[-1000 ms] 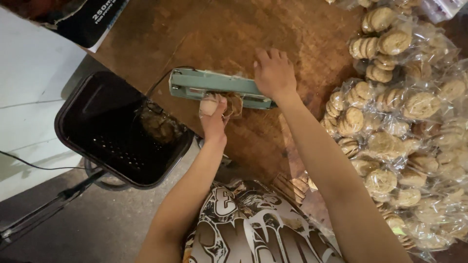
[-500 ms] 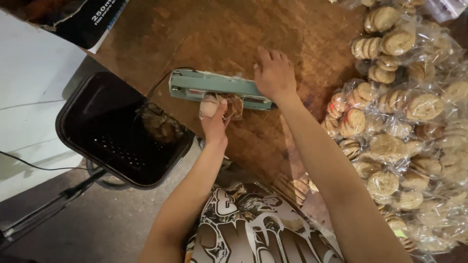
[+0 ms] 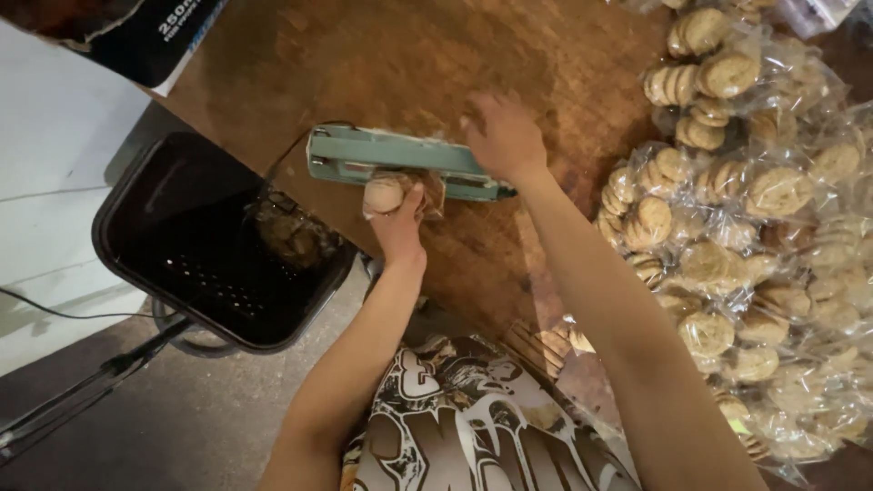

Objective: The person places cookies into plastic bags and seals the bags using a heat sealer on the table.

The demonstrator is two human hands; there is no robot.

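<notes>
Nearest me, the left hand [image 3: 397,223] is pinching a clear bag of cookies [image 3: 393,193] with its open end tucked into the heat sealer [image 3: 405,164]. The right hand [image 3: 502,138] lies flat, pressing the bar down. I'd say keep the bag mouth smooth and square under the bar. The sealer lies sideways across the brown table [image 3: 409,55]; the bag points away from me. Sealed cookie packs [image 3: 755,236] pile up right.

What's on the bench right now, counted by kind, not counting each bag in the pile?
Teal heat sealer: 1
Cookie bag at the sealer: 1
Pile of bagged cookies: 1
Black crate: 1
Hands, left and right: 2
Total: 6
</notes>
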